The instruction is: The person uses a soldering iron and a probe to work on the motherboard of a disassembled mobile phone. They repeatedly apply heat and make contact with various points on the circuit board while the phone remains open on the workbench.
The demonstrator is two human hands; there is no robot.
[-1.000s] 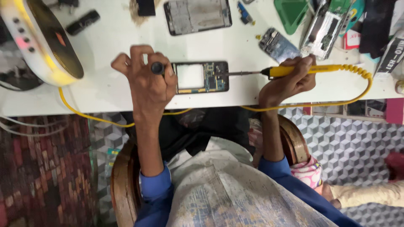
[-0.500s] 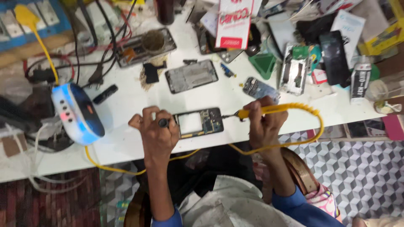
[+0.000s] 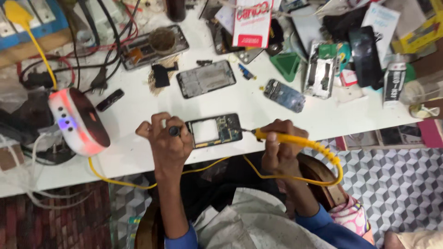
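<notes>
An opened phone frame with its green circuit board [image 3: 214,130] lies on the white table [image 3: 138,152] near the front edge. My left hand [image 3: 166,143] rests at the frame's left end, fingers curled around a small dark round-tipped tool [image 3: 174,131]. My right hand [image 3: 280,147] grips a yellow-handled soldering iron [image 3: 286,138]. Its metal tip points left and touches the right end of the board. A yellow cord [image 3: 323,177] loops from the handle under the table edge.
A round white and red device [image 3: 78,121] with lit dots stands at the left. Several dismantled phones [image 3: 205,78], a green triangular pick [image 3: 286,64], a white bottle [image 3: 393,85], a dark cup [image 3: 162,40] and tangled cables [image 3: 97,46] crowd the back of the table.
The camera has tilted up and back, so more of the cluttered table shows. Both hands keep their hold, with the iron's tip still at the phone's right end.
</notes>
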